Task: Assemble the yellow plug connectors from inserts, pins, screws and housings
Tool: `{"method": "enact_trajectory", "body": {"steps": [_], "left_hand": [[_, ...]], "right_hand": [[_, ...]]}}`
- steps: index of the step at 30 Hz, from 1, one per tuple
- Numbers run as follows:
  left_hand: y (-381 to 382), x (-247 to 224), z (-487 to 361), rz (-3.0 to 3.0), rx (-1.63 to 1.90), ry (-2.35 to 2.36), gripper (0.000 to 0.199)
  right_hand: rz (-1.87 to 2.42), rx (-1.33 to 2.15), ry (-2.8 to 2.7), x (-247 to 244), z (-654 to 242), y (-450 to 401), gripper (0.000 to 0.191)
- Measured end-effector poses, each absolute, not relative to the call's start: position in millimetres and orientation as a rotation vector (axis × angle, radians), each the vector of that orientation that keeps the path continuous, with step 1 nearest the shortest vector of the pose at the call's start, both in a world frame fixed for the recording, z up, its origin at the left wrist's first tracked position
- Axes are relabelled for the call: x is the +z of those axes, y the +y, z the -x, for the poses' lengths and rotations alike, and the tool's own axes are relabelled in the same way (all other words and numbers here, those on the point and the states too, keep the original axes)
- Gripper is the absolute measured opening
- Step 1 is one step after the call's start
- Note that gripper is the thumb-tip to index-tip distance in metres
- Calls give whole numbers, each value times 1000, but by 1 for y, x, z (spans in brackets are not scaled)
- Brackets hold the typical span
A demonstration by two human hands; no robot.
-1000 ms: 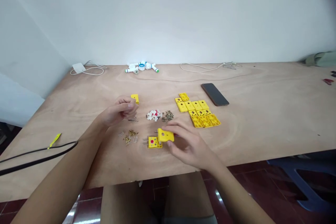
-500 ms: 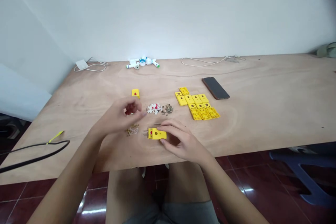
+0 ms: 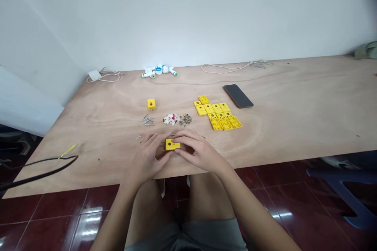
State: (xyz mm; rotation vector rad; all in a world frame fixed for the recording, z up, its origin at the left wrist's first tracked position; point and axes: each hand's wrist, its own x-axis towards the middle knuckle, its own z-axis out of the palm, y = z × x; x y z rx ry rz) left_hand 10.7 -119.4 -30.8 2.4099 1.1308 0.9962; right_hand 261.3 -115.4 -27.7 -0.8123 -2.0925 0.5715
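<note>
1. Both hands have come together since the earlier frames: the left hand [image 3: 148,157] and the right hand [image 3: 198,151] now close in from either side on one yellow two-pin plug [image 3: 172,144].
2. Hand state: together, fingers clamped on the plug's sides; the two hands touch or nearly touch behind it.
3. Plug position: near the front edge of the table [image 3: 294,133], about midway along it. A red dot shows on its top face, and its metal prongs [image 3: 162,145] point toward the left hand's side.
4. Just behind the left hand: loose metal pins [image 3: 148,120] and a small clear piece [image 3: 138,138].
5. Further back, a second yellow plug [image 3: 151,104] lies alone, also red-dotted.
6. Centre: white-and-red small parts [image 3: 171,119] beside brass screws [image 3: 186,119].
7. Right of these: yellow housing halves [image 3: 217,113] laid in a block, near a black smartphone [image 3: 238,96].
8. Along the rear edge: white plastic pipe fittings [image 3: 159,71] and a white cable [image 3: 226,69].
</note>
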Motion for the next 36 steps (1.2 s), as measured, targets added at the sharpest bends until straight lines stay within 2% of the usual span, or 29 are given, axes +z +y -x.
{"method": "enact_trajectory", "body": {"steps": [5, 11, 23, 27, 32, 36], "left_hand": [[-120, -30, -9, -2387, 1031, 1129, 43], [-120, -26, -10, -2343, 1078, 1122, 24], [-112, -43, -3, -2276, 1161, 1180, 23], [-115, -39, -6, -2322, 1104, 1170, 15], [-121, -19, -12, -2360, 1211, 1113, 16], [-125, -10, -13, -2329, 1329, 1013, 34]], "right_hand": [[825, 569, -2094, -31, -261, -113, 26], [848, 583, -2121, -29, -259, -113, 23], [799, 554, -2124, -34, -259, -111, 21], [815, 539, -2134, -37, -258, -111, 16], [851, 549, -2134, -33, -258, -116, 27], [815, 557, -2072, -31, -260, -120, 38]]}}
